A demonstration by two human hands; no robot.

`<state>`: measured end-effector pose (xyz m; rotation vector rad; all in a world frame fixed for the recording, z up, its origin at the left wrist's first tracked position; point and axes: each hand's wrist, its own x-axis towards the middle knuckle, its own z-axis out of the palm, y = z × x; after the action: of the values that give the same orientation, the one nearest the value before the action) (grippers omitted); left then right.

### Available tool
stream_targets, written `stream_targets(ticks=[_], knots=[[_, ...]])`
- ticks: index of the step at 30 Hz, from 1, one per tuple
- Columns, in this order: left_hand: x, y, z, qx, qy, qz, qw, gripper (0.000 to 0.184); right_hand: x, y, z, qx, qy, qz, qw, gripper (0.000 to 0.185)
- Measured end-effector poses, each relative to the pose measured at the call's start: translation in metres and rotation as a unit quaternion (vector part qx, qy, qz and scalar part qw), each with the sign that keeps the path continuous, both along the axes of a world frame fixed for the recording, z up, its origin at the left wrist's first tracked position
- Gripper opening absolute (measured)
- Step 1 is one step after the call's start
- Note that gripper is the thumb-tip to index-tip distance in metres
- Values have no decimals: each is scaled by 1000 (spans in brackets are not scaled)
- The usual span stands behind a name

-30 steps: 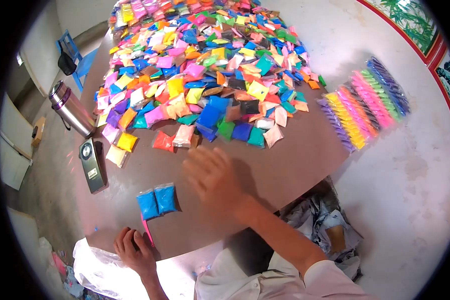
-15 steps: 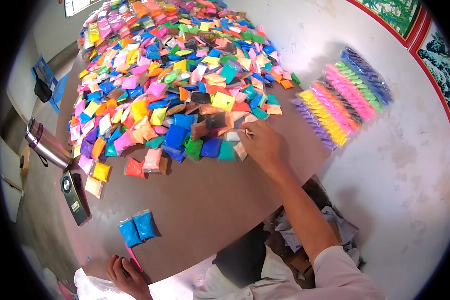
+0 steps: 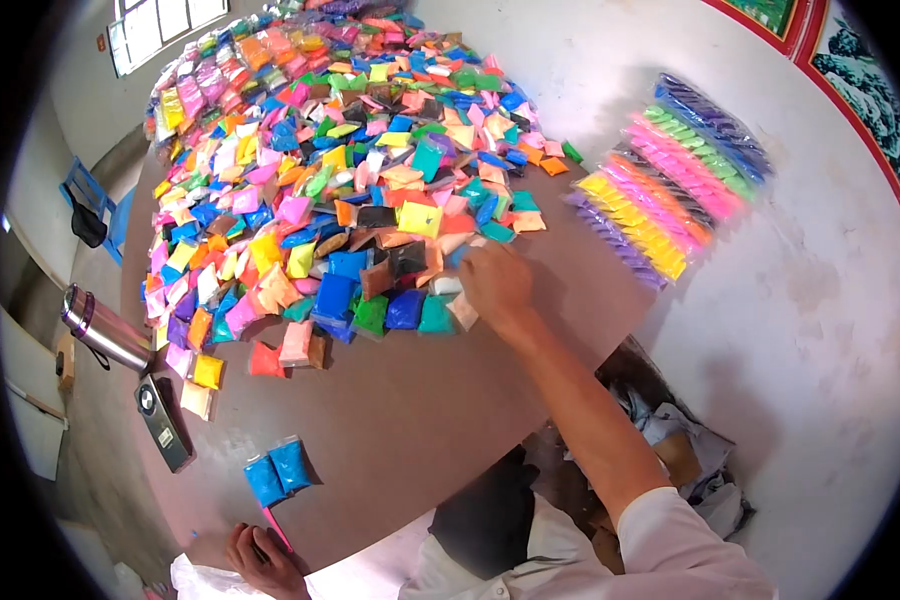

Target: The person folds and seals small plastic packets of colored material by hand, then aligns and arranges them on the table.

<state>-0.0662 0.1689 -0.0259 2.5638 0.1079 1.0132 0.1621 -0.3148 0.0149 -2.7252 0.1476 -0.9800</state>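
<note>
Right hand (image 3: 498,285) from bare tabletop (image 3: 390,425) to clear, colour-filled packets (image 3: 345,190)

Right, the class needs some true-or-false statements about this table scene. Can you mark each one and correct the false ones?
1. The right hand is at the pile of coloured packets. True.
2. Both hands are at the pile. False: the left hand is at the near edge of the table.
3. A dark phone-like device lies near the metal flask. True.
4. The pair nearest the left hand is green. False: those two packets are blue.
</note>
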Motion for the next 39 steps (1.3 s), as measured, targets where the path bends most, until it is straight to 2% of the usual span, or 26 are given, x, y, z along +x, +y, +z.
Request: stream_targets(ticks=[3,5,6,7,8,9,11,12,14,15,16,17,18,20,21,22,24,26,27,29,30,32,34,36,38,39], knots=[[0,-1,1,-4,-6,-8,1000,27,-31,-9,7,-2,-49,-24,999,11],[-2,-1,1,11,-28,-17,999,27,-58,-13,20,110,-22,-30,993,15],[-4,3,-2,13,-31,-18,999,27,-71,-15,23,112,-25,-30,993,15],[-8,8,-8,-37,16,-19,999,21,-85,-17,25,297,34,-19,954,17],[-11,12,-12,-87,64,-20,994,15,-98,-16,27,471,93,-5,877,19],[-11,10,-12,-97,61,-11,993,16,-112,-12,29,473,90,-4,877,19],[-12,11,-7,-109,71,-19,991,16,-144,2,28,674,118,19,729,20],[-11,12,-6,-124,80,-27,989,17,-157,11,24,678,117,22,725,20],[-11,17,-3,-112,100,-30,988,19,-183,33,13,795,128,94,586,13],[-12,17,-6,-134,89,-36,986,20,-195,45,9,800,135,95,577,13],[-12,11,1,-157,79,-41,984,20,-206,56,5,836,144,120,516,12],[-15,5,10,-86,47,-60,993,21,-214,66,3,866,153,145,453,11],[-19,-12,28,-13,18,-79,997,22,-222,78,3,869,162,147,443,11],[-25,-47,42,-165,59,-143,974,22,-236,103,3,910,163,148,351,9],[-30,-71,55,-261,151,-149,942,22,-241,114,1,912,175,151,339,9],[-34,-94,67,-354,238,-151,892,23,-247,123,-2,915,181,183,310,10],[-28,-125,48,-485,231,-266,800,23,-257,140,-8,917,194,219,273,10],[-23,-148,48,-621,253,-298,679,23,-266,151,-13,898,236,206,308,10],[-20,-150,41,-620,253,-293,682,23,-270,153,-13,899,239,207,303,10],[-17,-150,29,-601,296,-317,671,23,-277,157,-13,858,307,175,372,13],[-17,-150,31,-600,297,-313,674,23,-278,157,-16,859,309,176,368,13],[-22,-149,37,-583,288,-334,683,21,-280,155,-25,735,263,215,586,20],[-27,-148,36,-576,295,-332,686,20,-278,153,-26,721,261,224,602,24],[-30,-147,33,-570,299,-333,689,20,-276,160,-22,678,194,257,660,24],[-29,-143,25,-457,330,-366,741,19,-275,164,-24,682,199,256,655,24],[-29,-144,28,-455,330,-365,742,19,-274,164,-25,683,202,257,652,24]])
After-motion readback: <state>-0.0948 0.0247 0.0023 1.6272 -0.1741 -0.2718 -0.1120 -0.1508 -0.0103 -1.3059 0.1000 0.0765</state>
